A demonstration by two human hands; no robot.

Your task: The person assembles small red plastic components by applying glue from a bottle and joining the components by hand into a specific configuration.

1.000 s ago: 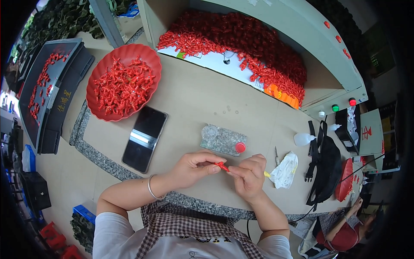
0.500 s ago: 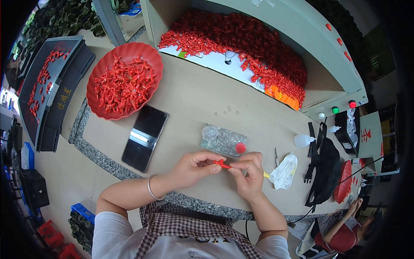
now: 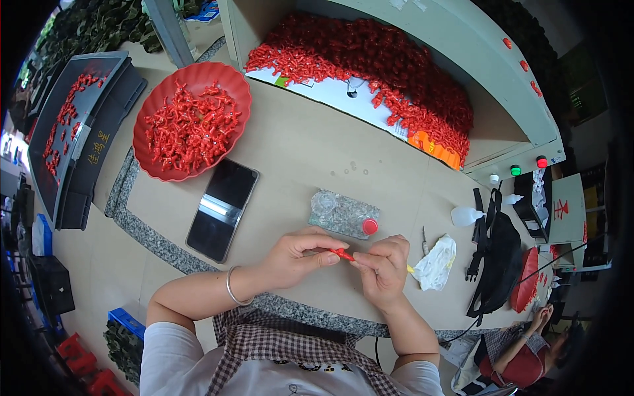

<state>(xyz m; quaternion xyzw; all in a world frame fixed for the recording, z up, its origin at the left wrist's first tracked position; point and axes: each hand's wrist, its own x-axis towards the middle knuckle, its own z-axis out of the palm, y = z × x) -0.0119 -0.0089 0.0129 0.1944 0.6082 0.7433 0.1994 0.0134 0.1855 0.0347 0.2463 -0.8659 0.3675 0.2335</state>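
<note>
Between my two hands, a small glossy red moulded piece is pinched by the fingertips. My left hand is closed on its left end, thumb below and index finger above. My right hand is closed on its right end with thumb and forefinger. Much of the piece is hidden by the fingers. Just beyond the hands lies a grey granite slab, with a small clear round container and a red cap on it.
A scalloped red bowl of similar pieces stands far left, near a black phone. Behind is a lit cabinet heaped with them. To the right are a white cloth, white squeeze bottle and black bag. Another person sits lower right.
The red piece has turned between my fingertips and now slants down to the right. My right hand has shifted very slightly right and downward; my left hand stays nearly in place.
</note>
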